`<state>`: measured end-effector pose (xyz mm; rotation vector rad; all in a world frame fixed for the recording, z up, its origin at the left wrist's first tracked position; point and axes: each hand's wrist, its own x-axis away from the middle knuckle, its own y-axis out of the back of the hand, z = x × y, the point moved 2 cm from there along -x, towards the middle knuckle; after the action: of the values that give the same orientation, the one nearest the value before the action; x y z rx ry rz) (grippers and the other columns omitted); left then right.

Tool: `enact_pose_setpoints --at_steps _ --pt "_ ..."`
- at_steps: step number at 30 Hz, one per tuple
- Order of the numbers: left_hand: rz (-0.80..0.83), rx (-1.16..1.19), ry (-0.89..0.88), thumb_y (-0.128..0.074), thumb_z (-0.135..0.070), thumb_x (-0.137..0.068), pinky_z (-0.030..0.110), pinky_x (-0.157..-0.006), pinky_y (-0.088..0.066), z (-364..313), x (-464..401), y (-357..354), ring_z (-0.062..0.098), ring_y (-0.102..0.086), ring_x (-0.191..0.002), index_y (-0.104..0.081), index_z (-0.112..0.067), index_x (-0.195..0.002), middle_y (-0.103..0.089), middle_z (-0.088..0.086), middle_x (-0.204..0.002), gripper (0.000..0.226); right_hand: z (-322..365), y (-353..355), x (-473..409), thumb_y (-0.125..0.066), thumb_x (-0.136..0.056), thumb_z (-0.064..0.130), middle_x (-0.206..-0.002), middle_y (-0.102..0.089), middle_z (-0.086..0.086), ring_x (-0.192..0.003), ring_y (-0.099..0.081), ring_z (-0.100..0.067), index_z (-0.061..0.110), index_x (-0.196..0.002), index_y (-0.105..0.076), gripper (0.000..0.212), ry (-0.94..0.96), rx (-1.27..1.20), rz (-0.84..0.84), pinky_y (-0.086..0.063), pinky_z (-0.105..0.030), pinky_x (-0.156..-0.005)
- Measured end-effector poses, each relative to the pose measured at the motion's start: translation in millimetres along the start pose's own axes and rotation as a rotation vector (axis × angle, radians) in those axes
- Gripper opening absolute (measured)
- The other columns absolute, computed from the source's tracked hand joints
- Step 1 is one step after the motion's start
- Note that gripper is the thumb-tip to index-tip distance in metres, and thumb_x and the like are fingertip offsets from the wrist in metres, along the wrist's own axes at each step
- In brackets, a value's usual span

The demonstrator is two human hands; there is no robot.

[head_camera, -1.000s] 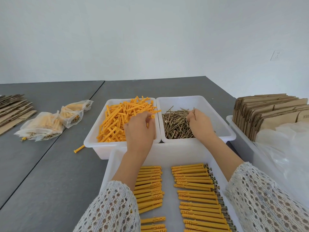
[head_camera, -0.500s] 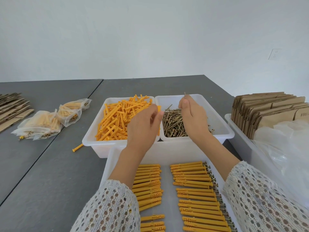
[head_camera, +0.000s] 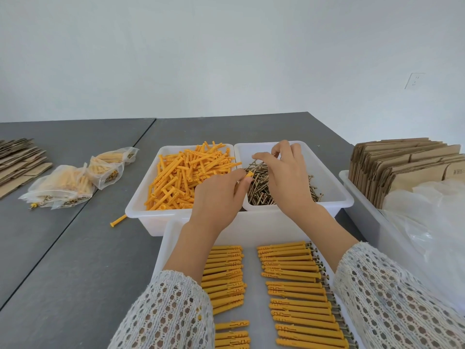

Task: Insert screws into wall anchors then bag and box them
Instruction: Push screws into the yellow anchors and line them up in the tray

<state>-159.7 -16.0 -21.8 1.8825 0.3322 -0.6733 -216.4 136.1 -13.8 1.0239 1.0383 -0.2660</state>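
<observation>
A: Since half a second ago, both our hands have drawn together over the two far bins. Our left hand pinches one orange anchor, open end toward the right.

B: Our right hand hovers above the screws, thumb and forefinger pinched close; whether a screw sits between them, we cannot tell.

A: Risk, we judge: tip misses the bore, screw drops back into the pile.

B: Or a loose pinch lets the anchor roll among the finished rows near us.

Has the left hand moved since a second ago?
Yes. The left hand, holding an orange anchor, has shifted right, off the anchor bin toward the screw bin.
</observation>
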Motion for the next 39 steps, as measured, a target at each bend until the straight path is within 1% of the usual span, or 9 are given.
enact_pose_setpoints --at_steps 9,12,14,16,19,23,27,32,39 --pt "-0.020 0.012 0.026 -0.038 -0.040 -0.105 0.028 -0.047 -0.027 -0.2 1.4 -1.2 0.011 -0.044 -0.051 -0.046 -0.029 -0.078 -0.045 -0.007 -0.056 0.030 8.3 1.7 -0.1 -0.038 -0.079 -0.010 -0.095 -0.056 -0.015 -0.085 -0.049 -0.032 0.011 -0.115 -0.070 0.053 0.189 0.011 0.042 -0.045 -0.041 -0.064" --pt "-0.012 0.085 0.087 -0.037 -0.038 -0.105 0.036 -0.050 -0.042 -3.1 1.4 -4.5 0.016 -0.056 -0.058 -0.055 -0.021 -0.084 -0.057 -0.004 -0.061 0.033 16.5 -0.3 1.8 -0.032 -0.077 -0.007 -0.118 -0.052 -0.015 -0.090 -0.046 -0.024 0.019 -0.143 -0.050 0.073 0.277 -0.045 0.118 -0.040 -0.031 -0.064" --pt "0.004 0.370 0.200 -0.037 -0.032 -0.107 0.036 -0.055 -0.049 -5.2 -0.7 -5.3 0.018 -0.063 -0.064 -0.059 -0.017 -0.086 -0.065 -0.002 -0.068 0.033 19.2 0.9 0.3 -0.036 -0.076 -0.007 -0.138 -0.042 -0.013 -0.093 -0.046 -0.019 0.029 -0.152 -0.034 0.084 0.260 -0.062 0.108 -0.035 -0.022 -0.058" --pt "0.040 0.759 0.330 -0.037 -0.025 -0.108 0.022 -0.056 -0.047 -8.7 -4.6 -2.8 0.013 -0.066 -0.071 -0.061 -0.017 -0.085 -0.069 0.000 -0.079 0.034 15.3 3.0 -2.0 -0.031 -0.081 -0.001 -0.144 -0.037 -0.011 -0.089 -0.045 -0.013 0.032 -0.152 -0.031 0.078 0.163 -0.061 0.026 -0.027 -0.015 -0.051" --pt "0.180 1.059 0.392 -0.037 -0.032 -0.108 0.022 -0.067 -0.051 -10.3 -9.0 2.5 0.007 -0.065 -0.091 -0.066 -0.024 -0.090 -0.069 -0.005 -0.103 0.034 -6.6 0.2 0.7 -0.036 -0.083 -0.009 -0.140 -0.038 -0.011 -0.068 -0.046 -0.012 0.029 -0.148 -0.032 0.075 -0.171 -0.121 -0.046 -0.030 -0.022 -0.043" --pt "0.445 1.362 0.312 -0.043 -0.028 -0.106 0.030 -0.085 -0.051 -13.3 -8.6 2.8 0.014 -0.063 -0.102 -0.070 -0.023 -0.102 -0.067 -0.007 -0.103 0.028 -55.4 -7.4 11.6 -0.042 -0.089 -0.006 -0.133 -0.040 -0.011 -0.075 -0.053 -0.013 0.020 -0.132 -0.038 0.051 -0.837 -0.418 -0.039 -0.043 -0.034 -0.063" --pt "0.724 0.996 0.122 -0.053 -0.036 -0.102 0.022 -0.077 -0.047 -29.1 -3.8 3.4 0.006 -0.057 -0.090 -0.075 -0.040 -0.096 -0.068 -0.009 -0.099 0.023 -84.9 -11.3 18.3 -0.038 -0.093 0.006 -0.112 -0.058 -0.017 -0.074 -0.055 -0.019 0.017 -0.110 -0.042 0.021 -1.247 -0.623 -0.012 -0.054 -0.042 -0.073" --pt "0.967 0.641 -0.003 -0.066 -0.033 -0.095 0.025 -0.065 -0.051 -59.4 14.7 -21.8 0.008 -0.057 -0.073 -0.077 -0.025 -0.098 -0.071 0.008 -0.094 0.014 -84.1 -17.0 17.1 -0.040 -0.094 0.012 -0.087 -0.057 -0.001 -0.079 -0.059 -0.020 0.023 -0.091 -0.047 0.013 -1.174 -0.586 0.063 -0.058 -0.047 -0.081" --pt "0.900 0.145 -0.228 -0.071 -0.030 -0.090 0.029 -0.063 -0.040 -93.1 39.1 -50.3 0.019 -0.053 -0.070 -0.060 -0.012 -0.075 -0.059 -0.001 -0.075 0.026 -84.5 -20.5 17.0 -0.041 -0.097 0.018 -0.082 -0.059 -0.003 -0.069 -0.057 -0.017 0.018 -0.097 -0.055 0.014 -1.132 -0.537 0.126 -0.058 -0.045 -0.076"
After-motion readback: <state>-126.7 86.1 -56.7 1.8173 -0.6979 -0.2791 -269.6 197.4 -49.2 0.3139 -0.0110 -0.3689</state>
